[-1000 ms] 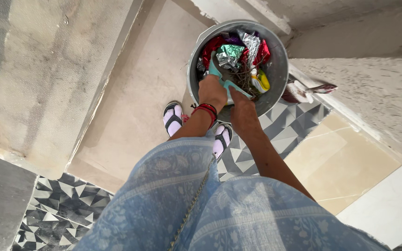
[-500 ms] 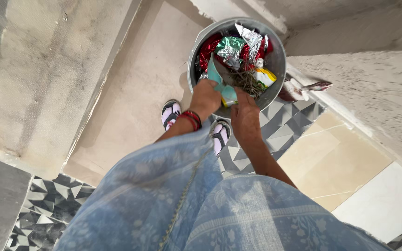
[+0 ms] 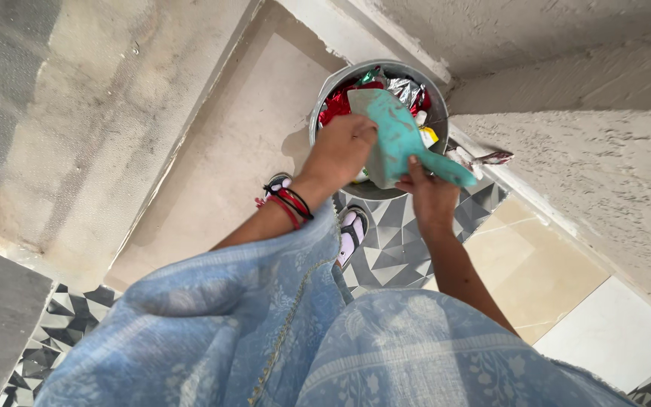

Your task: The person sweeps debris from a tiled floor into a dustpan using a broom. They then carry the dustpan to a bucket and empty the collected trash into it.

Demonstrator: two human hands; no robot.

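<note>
A teal plastic dustpan [image 3: 393, 136] is held tilted above a grey metal bucket [image 3: 325, 105] that stands on the floor against the wall. My left hand [image 3: 340, 149], with red and black threads at the wrist, grips the pan's left edge. My right hand [image 3: 429, 188] holds its handle from below. The bucket is filled with crumpled shiny wrappers [image 3: 408, 90] in red, silver and green, plus a yellow packet [image 3: 429, 136].
My feet in sandals and pale socks [image 3: 351, 227] stand on patterned grey tiles [image 3: 393, 241] just before the bucket. Rough plaster walls close in at left and right. More litter [image 3: 484, 158] lies beside the bucket at the wall's foot. My blue patterned garment fills the lower view.
Both hands have lifted the dustpan up out of the bucket; it was down among the wrappers and twigs, and now it is raised with its underside showing.
</note>
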